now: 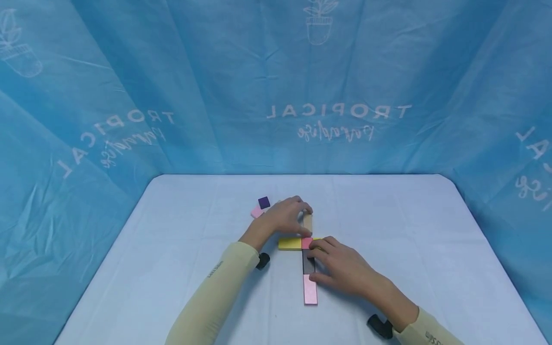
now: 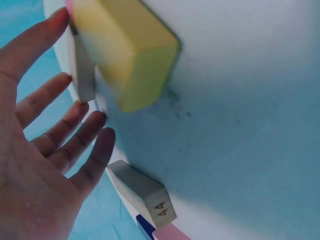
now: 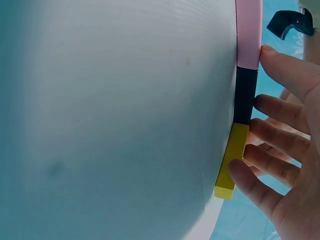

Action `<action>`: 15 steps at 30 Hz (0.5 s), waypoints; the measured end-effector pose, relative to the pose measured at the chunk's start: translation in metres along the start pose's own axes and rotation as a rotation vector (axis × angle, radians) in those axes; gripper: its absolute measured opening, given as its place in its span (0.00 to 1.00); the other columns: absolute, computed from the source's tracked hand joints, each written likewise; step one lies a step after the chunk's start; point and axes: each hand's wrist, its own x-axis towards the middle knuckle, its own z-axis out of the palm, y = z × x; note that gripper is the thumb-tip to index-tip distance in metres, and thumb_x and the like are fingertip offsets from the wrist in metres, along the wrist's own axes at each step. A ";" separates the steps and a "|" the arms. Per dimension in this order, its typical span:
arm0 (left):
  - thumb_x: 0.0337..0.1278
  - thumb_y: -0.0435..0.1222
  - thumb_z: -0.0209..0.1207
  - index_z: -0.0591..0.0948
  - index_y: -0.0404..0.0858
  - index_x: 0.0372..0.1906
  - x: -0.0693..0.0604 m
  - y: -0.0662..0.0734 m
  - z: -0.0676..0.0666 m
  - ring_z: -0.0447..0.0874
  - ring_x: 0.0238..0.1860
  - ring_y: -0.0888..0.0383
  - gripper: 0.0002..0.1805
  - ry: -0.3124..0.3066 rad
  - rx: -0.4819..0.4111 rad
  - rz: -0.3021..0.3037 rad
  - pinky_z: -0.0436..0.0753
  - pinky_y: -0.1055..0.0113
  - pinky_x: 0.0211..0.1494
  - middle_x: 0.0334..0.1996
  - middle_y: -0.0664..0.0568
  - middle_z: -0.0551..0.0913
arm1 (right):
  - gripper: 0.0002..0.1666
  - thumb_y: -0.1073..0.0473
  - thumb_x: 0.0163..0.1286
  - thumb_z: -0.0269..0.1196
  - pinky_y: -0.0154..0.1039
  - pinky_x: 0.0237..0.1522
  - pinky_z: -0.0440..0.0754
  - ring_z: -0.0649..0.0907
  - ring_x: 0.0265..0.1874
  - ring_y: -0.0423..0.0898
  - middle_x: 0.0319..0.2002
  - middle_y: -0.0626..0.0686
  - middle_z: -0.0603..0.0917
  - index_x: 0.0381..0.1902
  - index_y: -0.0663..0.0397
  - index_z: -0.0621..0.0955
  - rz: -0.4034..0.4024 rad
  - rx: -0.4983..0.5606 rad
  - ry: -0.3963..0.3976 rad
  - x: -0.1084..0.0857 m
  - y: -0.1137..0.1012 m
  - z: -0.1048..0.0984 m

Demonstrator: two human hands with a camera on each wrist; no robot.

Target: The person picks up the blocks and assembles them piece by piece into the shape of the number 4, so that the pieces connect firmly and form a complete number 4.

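Blocks lie end to end in a cross in the head view. A beige block forms its far end, then a coral-pink block, a dark block and a light pink block. A yellow block extends left; another yellow block extends right, partly hidden by fingers. My left hand touches the beige block, thumb near its near end and fingertips along its side and far end. My right hand rests at the cross's right side, its extended fingers touching the dark and yellow blocks.
Beyond my left wrist lie a dark purple block, a small pink block and a pale block marked 44. The white table meets blue printed curtains at the back and sides.
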 end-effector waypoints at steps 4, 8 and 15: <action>0.42 0.60 0.68 0.78 0.54 0.58 0.000 -0.001 -0.002 0.71 0.56 0.56 0.34 -0.010 -0.017 0.001 0.72 0.54 0.60 0.57 0.56 0.73 | 0.30 0.34 0.61 0.63 0.44 0.53 0.76 0.70 0.58 0.43 0.56 0.42 0.74 0.56 0.41 0.80 0.008 -0.002 -0.007 0.000 0.000 0.000; 0.47 0.59 0.66 0.79 0.55 0.57 0.000 -0.003 -0.002 0.71 0.56 0.56 0.30 -0.008 -0.020 0.003 0.72 0.56 0.60 0.57 0.56 0.73 | 0.30 0.34 0.61 0.62 0.44 0.53 0.76 0.70 0.57 0.43 0.56 0.42 0.74 0.56 0.41 0.80 0.008 -0.002 -0.010 0.001 0.000 0.000; 0.56 0.52 0.62 0.80 0.54 0.55 -0.002 -0.004 0.001 0.72 0.57 0.56 0.22 0.011 -0.034 0.001 0.71 0.56 0.60 0.58 0.55 0.74 | 0.30 0.34 0.61 0.63 0.43 0.53 0.76 0.70 0.57 0.43 0.56 0.42 0.74 0.56 0.41 0.80 0.002 0.004 0.000 0.000 -0.001 -0.001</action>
